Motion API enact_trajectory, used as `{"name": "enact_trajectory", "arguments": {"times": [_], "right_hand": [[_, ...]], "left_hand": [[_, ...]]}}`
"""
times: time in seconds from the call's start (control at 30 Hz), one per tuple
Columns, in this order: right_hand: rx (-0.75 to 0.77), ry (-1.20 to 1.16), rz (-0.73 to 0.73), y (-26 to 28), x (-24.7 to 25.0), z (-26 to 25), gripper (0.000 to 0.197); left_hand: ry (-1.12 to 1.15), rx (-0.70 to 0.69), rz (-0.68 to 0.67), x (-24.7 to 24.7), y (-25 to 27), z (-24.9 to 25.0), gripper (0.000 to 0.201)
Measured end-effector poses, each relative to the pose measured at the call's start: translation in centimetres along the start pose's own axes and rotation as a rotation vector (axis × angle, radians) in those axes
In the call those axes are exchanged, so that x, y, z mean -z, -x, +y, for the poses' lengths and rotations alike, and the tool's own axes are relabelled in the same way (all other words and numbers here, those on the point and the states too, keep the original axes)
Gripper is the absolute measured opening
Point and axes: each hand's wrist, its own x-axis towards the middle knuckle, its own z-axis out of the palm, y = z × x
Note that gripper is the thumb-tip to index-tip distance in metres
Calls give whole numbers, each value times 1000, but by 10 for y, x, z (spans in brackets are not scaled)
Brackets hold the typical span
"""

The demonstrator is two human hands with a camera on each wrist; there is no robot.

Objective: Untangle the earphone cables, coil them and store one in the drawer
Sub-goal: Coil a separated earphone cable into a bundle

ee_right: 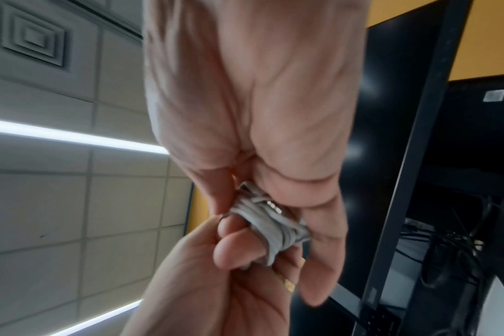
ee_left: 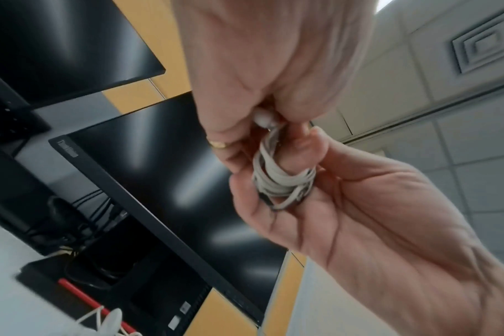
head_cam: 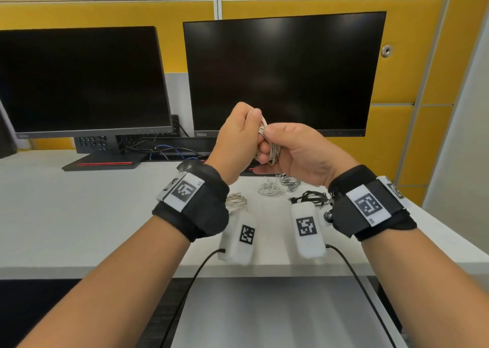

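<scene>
Both hands met above the tabletop (head_cam: pixel 79 215), winding a white earphone cable (head_cam: pixel 267 141) into a coil. The right hand (head_cam: pixel 296 154) carried the loops around its fingers (ee_right: pixel 236 247); the left hand (head_cam: pixel 238 138) pinched the cable's loose end just above that grip. Done well, the winding would keep even tension and tuck the earbud (ee_left: pixel 263 118) in last. Other coiled sets (head_cam: pixel 270 188) lay below the grip.

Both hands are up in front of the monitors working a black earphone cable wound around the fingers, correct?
Not quite: the cable held by the left hand and right hand is white, not black. The left wrist view shows it wound around the fingers.
</scene>
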Motion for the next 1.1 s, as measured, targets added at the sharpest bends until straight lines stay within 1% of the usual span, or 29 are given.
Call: {"name": "enact_trajectory", "arguments": {"times": [0.07,0.13,0.2,0.3,0.33,0.4,0.43,0.5,0.53,0.6,0.63,0.7,0.77,0.83,0.9,0.93,1.03,1.1], "right_hand": [[-5,-27,52,-2,-1,3,23],[-1,-8,98,-3,-1,6,22],[32,82,176,-7,-2,10,21],[106,297,333,-11,0,15,13],[122,351,351,-12,1,16,12],[124,406,334,-11,5,15,15],[119,394,317,-10,8,14,16],[111,283,295,-8,13,11,19],[108,205,294,-8,15,9,19],[117,75,301,-7,18,5,20],[124,48,308,-8,18,4,22],[127,67,322,-10,17,4,21],[115,119,320,-12,13,6,18],[103,153,316,-12,10,8,17],[87,184,321,-12,9,10,18],[79,208,321,-12,9,11,18],[57,285,323,-10,10,15,15],[55,301,334,-11,10,18,15]], "left_hand": [[-49,-6,66,-4,0,-4,21],[-46,12,82,-6,-2,-8,21],[-53,21,91,-6,-5,-9,20],[-133,2,120,-6,-6,-10,19],[-148,12,118,-5,-7,-10,19],[-118,62,77,-1,-8,-12,22],[-82,86,45,2,-9,-13,23],[-39,102,-12,9,-9,-16,24],[-68,87,-34,13,-9,-18,25],[-223,16,-99,17,-9,-22,26],[-325,-27,-147,17,-9,-25,27],[-522,-101,-203,16,-11,-29,25],[-605,-105,-220,17,-11,-27,26],[-591,-74,-277,17,-12,-26,27],[-526,-20,-280,17,-10,-25,29],[-431,24,-258,16,-7,-24,29],[-30,174,-209,14,-2,-25,23],[110,223,-206,12,1,-26,22]]}}
